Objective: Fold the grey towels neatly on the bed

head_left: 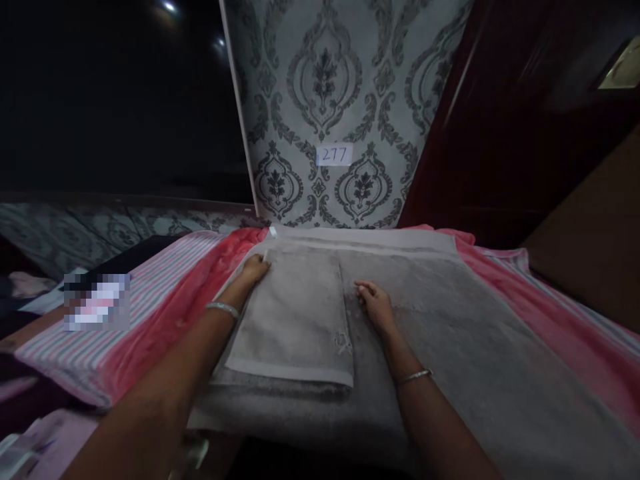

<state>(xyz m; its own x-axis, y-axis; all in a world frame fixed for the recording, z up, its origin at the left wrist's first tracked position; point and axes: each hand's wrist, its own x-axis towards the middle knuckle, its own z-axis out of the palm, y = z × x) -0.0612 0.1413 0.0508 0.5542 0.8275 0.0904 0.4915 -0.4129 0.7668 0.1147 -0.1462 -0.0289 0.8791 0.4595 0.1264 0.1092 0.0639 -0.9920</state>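
Note:
A folded grey towel (295,307) with a pale hem along its near edge and a small motif near its front right corner lies on a larger spread grey towel (440,333). At the folded towel's far left corner, my left hand (256,268) has its fingers closed on the edge. My right hand (375,301) hovers just right of the folded towel, above or lightly on the grey cloth. Its fingers are loosely bent and apart, with nothing visible in them. Both wrists wear a bracelet.
Beneath the grey cloth lie a red plush cloth (185,293) and a striped cloth (125,307). Behind stand a patterned wall (325,87) with a paper label (335,155) and a large black screen (115,100). A dark red wooden panel (500,133) rises at the right.

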